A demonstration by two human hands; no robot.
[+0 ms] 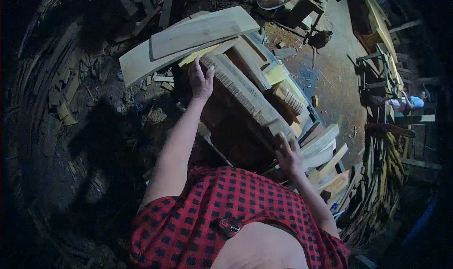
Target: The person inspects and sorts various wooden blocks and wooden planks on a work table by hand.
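Note:
I am holding a long rough wooden plank [247, 94] by both ends, above a stack of boards. My left hand [201, 80] grips its far end, fingers spread over the edge. My right hand [289, 157] holds the near end, fingers wrapped on the plank's lower edge. The plank runs diagonally from upper left to lower right. Wide pale boards [188, 38] lie just beyond my left hand, on top of the pile. My red and black checked shirt [226, 212] fills the bottom of the view.
More cut boards [325, 160] are stacked at the right, beside my right hand. Scrap wood [66, 108] litters the dark floor on the left. A wooden frame [377, 75] and a person in light blue [410, 101] stand at the far right.

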